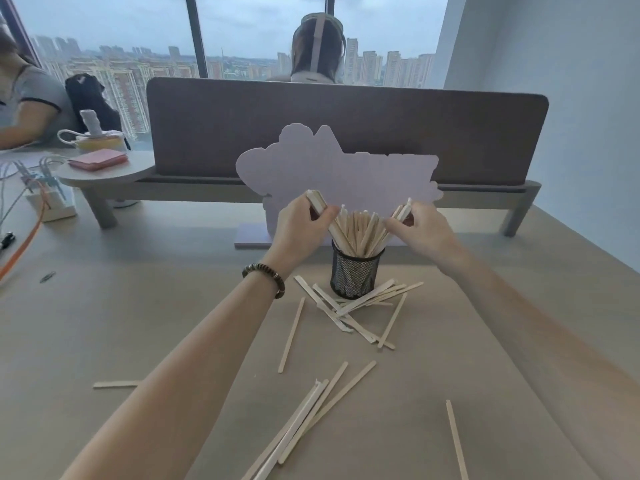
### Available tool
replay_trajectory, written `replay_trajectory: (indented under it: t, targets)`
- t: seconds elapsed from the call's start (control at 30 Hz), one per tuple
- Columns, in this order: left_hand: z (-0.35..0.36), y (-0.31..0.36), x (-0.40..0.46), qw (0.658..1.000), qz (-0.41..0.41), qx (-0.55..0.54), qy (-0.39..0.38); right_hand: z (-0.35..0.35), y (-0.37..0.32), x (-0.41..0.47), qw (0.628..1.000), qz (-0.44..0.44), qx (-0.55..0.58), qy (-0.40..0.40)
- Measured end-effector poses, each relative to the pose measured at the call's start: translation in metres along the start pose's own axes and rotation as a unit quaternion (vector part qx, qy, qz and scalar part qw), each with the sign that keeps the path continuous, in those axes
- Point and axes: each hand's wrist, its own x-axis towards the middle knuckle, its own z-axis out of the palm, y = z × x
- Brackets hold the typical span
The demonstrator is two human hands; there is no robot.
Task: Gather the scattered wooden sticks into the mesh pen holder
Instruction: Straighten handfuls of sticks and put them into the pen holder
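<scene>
A black mesh pen holder (356, 271) stands upright in the middle of the desk, packed with pale wooden sticks (358, 230) that fan out above its rim. My left hand (300, 227) grips a bunch of sticks at the left side of the fan. At the right side my right hand (420, 227) grips another few sticks. Both hands are just above the holder. More loose wooden sticks (349, 308) lie crossed in front of the holder, and others (308, 415) lie nearer to me.
A pale board cut-out (332, 168) stands right behind the holder, with a grey desk divider (346, 126) further back. A round shelf (104, 173) with pink notes, cables and a white box sit at the left. Two people sit at neighbouring desks.
</scene>
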Motion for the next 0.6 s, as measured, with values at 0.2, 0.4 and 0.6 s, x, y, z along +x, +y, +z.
replay_trajectory:
  t: [0.2,0.4,0.6]
  targets:
    - [0.015,-0.01,-0.005,1.0,0.007,0.011,-0.025,0.013,0.012,-0.004,0.999,-0.038,0.039,-0.005]
    - [0.023,-0.011,-0.005,0.995,0.015,0.047,-0.089,0.013,0.016,-0.004,0.997,-0.075,0.027,-0.018]
    - [0.03,-0.011,-0.009,0.988,0.002,0.073,-0.139,0.013,0.02,-0.002,0.993,-0.095,0.004,-0.063]
